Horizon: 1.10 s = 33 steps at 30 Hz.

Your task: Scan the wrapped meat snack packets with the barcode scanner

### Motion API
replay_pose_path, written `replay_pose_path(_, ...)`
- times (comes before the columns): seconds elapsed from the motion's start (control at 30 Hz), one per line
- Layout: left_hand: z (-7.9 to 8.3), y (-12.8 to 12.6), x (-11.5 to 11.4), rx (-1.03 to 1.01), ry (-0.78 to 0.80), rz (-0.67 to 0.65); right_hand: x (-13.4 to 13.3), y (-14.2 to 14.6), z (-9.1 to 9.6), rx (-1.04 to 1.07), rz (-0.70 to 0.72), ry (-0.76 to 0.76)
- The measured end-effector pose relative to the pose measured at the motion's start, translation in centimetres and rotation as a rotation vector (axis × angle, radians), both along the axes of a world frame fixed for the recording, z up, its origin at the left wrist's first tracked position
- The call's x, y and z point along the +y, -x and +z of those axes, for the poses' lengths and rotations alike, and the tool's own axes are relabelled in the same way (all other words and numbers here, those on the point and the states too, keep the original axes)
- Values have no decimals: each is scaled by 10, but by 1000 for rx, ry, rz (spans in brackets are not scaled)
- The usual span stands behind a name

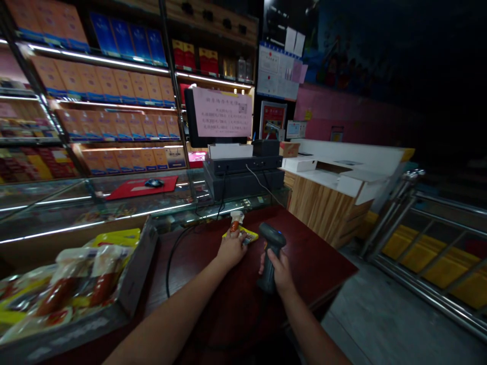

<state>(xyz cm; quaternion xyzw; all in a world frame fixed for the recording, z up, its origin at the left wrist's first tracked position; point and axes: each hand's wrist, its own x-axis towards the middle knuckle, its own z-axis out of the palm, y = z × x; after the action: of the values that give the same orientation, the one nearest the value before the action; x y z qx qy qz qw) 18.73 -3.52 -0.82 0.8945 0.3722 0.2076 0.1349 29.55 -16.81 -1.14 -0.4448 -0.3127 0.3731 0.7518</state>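
Observation:
My right hand [281, 268] is wrapped round the handle of a dark grey barcode scanner [268, 238], held above the dark red tabletop [304, 243]. A small blue light shows on the scanner's head. At the table's far side, my left hand [233, 247] has its fingers closed over a yellow and clear sausage packet [249, 235]. The brownish-red sausage shows above the fingers; the hand covers part of the packet. An open cardboard box [140, 268] on the left holds several similar packets [102, 274], in clear and yellow wrapping.
Behind the table stand a glass counter [171, 210], a cash drawer [243, 177] and a monitor [220, 114] with a pink sheet. A black cable [168, 263] loops across the table. A mouse [154, 183] lies on a red mat. Metal railings [437, 238] are at right.

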Motion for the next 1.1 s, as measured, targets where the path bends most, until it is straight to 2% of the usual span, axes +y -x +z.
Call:
replay_pose_path(0.1, -1, 64, -13, 64, -27, 1, 0, 1, -1, -4, 16, 5)
replay_pose_path(0.2, 0, 119, -25, 56, 35, -20, 0, 2, 1, -10, 32, 27)
replay_pose_path(0.27, 3, 143, -27, 3, 109, -46, -1, 6, 4, -12, 46, 34)
replay_pose_path(0.33, 6, 156, -24, -129, 129, -42, -1, 15, 8, 2, 63, 33)
replay_pose_path(0.4, 6, 159, -17, -307, 67, 49, -2, 29, 11, 29, 95, 32)
replay_pose_path(0.47, 4, 156, -8, -430, 0, 209, -4, 46, 11, 48, 146, 37)
replay_pose_path(0.57, -3, 149, -1, -315, 29, 326, -8, 72, 7, 54, 214, 51)
replay_pose_path(0.67, -8, 146, -2, -115, 76, 305, -13, 87, 0, 59, 223, 55)
replay_pose_path(0.77, -7, 144, -5, -103, 100, 319, -17, 89, -5, 57, 201, 55)
replay_pose_path(0.9, -10, 146, -3, -286, 176, 338, -19, 88, -5, 39, 193, 64)
replay_pose_path(1.1, -18, 154, 6, -661, 203, 272, -19, 89, -5, -4, 226, 90)
